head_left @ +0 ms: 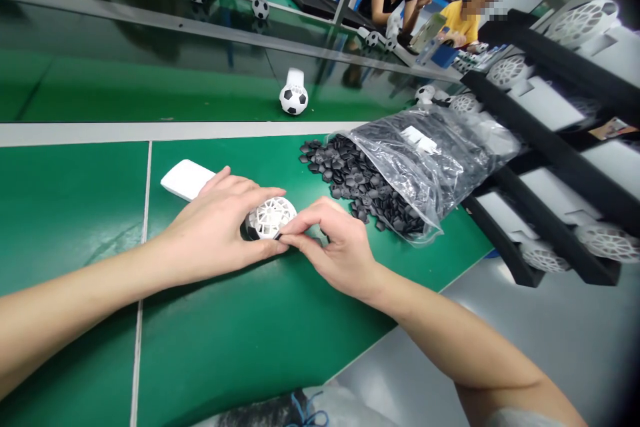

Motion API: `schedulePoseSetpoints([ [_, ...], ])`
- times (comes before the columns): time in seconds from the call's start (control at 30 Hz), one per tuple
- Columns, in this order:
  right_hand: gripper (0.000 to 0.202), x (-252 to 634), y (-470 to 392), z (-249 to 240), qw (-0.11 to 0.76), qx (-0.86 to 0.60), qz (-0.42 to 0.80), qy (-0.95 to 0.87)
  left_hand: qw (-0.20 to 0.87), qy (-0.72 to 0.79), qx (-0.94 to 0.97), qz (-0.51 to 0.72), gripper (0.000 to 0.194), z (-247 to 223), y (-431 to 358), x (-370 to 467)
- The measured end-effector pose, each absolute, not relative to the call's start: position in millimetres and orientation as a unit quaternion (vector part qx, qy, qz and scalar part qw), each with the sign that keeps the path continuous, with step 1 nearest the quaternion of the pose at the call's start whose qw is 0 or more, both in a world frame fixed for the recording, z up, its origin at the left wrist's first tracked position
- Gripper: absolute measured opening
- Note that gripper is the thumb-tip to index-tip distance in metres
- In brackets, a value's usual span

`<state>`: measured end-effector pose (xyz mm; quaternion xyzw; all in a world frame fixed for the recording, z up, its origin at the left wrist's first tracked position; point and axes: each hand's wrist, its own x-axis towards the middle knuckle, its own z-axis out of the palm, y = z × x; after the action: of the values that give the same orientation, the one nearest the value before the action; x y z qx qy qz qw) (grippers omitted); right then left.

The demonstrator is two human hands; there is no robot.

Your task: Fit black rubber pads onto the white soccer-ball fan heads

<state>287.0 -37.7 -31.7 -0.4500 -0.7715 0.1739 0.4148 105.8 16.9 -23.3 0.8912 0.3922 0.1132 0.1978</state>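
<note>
My left hand (220, 223) is closed around a white openwork ball (273, 217) with a soccer-ball pattern, held low over the green table. Black patches show on the side of the ball near the fingers. A flat white handle-like part (187, 179) sticks out behind that hand; where it meets the ball is hidden. My right hand (343, 247) pinches thumb and forefinger at the ball's right lower edge. A small dark bit shows at those fingertips, seemingly one of the small black pieces (350, 173) that lie spilled on the table.
A clear plastic bag (430, 153) of black pieces lies open at the right. Black racks (555, 180) with white openwork balls stand beyond the table's right edge. A finished-looking soccer ball (294, 99) stands on the ledge behind. Two people sit at the far side.
</note>
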Motion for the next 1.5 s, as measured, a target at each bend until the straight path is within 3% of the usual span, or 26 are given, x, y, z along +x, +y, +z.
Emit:
schedulePoseSetpoints([
  [0.27,0.029,283,-36,-50,0.428,-0.469,0.328,-0.699,0.195,0.364,0.9,0.143,0.047,-22,16,110],
  [0.47,0.025,289,-33,-47,0.411,-0.482,0.306,-0.71,0.206,0.342,0.907,0.132,0.048,-18,16,106],
  [0.6,0.011,337,-22,-35,0.344,-0.543,0.147,-0.752,0.205,0.337,0.913,0.104,0.052,-18,21,104],
  [0.7,0.017,374,-12,-35,0.211,-0.561,0.015,-0.801,0.21,0.333,0.915,0.084,0.052,-19,29,101],
  [0.8,0.026,391,-4,-43,0.118,-0.524,-0.036,-0.843,0.203,0.309,0.925,0.085,0.056,-23,30,99],
  [0.97,0.026,393,4,-50,0.053,-0.5,-0.098,-0.859,0.171,0.401,0.89,0.133,0.069,-30,4,106],
  [1.1,0.025,383,1,-45,0.125,-0.506,-0.069,-0.851,0.197,0.404,0.885,0.118,0.067,-29,1,108],
  [1.27,0.016,344,-21,-28,0.284,-0.419,0.114,-0.855,0.29,0.343,0.891,0.065,0.064,-22,18,95],
  [1.5,0.01,302,-23,-25,0.332,-0.298,0.205,-0.871,0.335,0.345,0.87,0.107,0.048,-23,8,105],
])
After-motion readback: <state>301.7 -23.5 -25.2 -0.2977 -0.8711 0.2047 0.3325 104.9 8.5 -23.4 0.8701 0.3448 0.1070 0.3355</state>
